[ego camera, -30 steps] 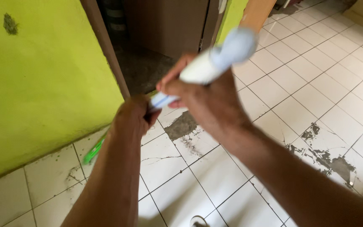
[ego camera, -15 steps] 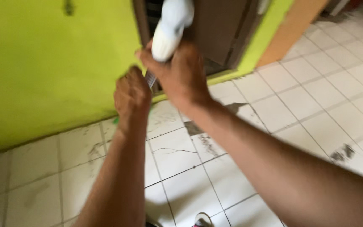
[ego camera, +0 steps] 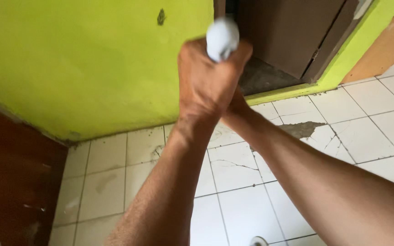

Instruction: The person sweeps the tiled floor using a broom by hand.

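Lime-green wall fills the top left, and it meets a white tiled floor that's cracked and scuffed in spots, with one tile near the doorway chipped down to grey. Top right there's a dark brown door with a green strip along its threshold, and a bit of orange wall past that. Down the left edge something dark reddish-brown takes up the corner, can't tell what it is.

Both arms reach up from the bottom toward the middle of the shot. Left hand is curled tight into a fist around a white handle, whose rounded end pokes out just above the knuckles, a bit blurred. Right hand is tucked right behind the left one, touching it, mostly hidden; it looks closed around the same handle lower down, but I honestly can't see the fingers well enough to be sure. Whatever is below the hands on that handle is hidden by the arms. Handle sits up in front of the wall, just left of the door.
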